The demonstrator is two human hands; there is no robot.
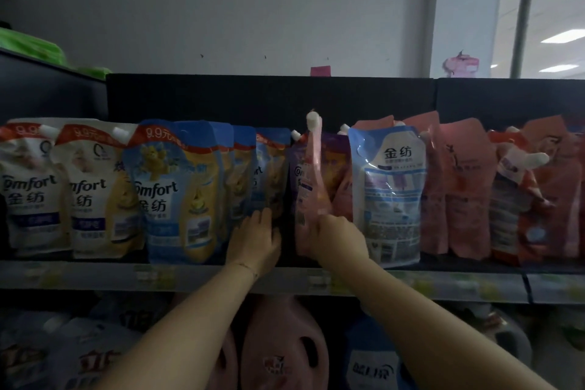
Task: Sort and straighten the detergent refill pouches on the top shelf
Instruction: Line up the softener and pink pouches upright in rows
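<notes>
Two forearms reach up from below; the right hand is clamped on a pink pouch at the top shelf.

The pink pouch stands upright and edge-on, its long axis vertical and its white cap uppermost. It rises straight above the right hand, whose fingers curl round its lower end. It sits in the dark gap between the blue pouches and a blue-and-white pouch, in front of a purple pouch. The left hand lies flat with its fingers straight against the nearest blue pouch. The matching pink row lies to the right, so the gripping hand is probably the nearer one for moving the pouch there.
</notes>
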